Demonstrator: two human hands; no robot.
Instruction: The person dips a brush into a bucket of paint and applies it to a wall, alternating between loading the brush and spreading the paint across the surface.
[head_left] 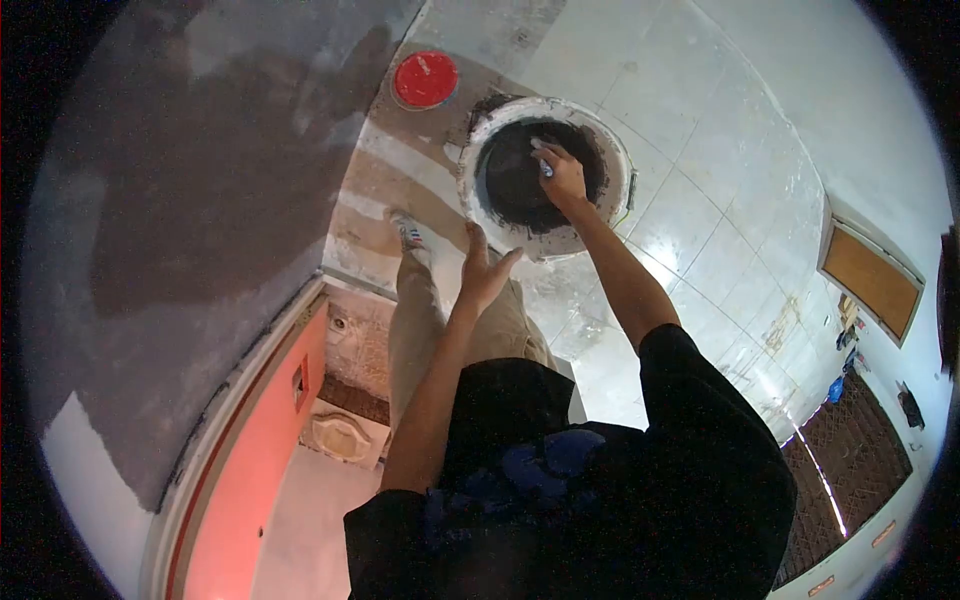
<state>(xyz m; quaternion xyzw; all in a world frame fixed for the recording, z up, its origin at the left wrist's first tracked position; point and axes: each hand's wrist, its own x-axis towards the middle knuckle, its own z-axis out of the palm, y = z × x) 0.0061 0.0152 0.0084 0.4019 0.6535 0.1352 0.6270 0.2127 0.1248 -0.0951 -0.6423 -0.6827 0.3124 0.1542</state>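
A large round white tub (618,150) with a smeared rim stands on the floor in front of me, holding a dark grey wet mix (512,180). Over the mix, my right hand (565,178) is closed around a pale-handled tool (546,168); its working end is hidden, so I cannot tell its kind. My left hand (486,272) is held near the tub's close edge, with thumb and fingers apart and nothing in it.
A bucket with a red lid (426,80) stands beyond the tub to the left. Along the left runs a grey-coated wall (200,170), with a doorway and pink door (255,440) below it. Pale tiles (680,220) cover the floor at right. A brown-panelled frame (870,280) is farther right.
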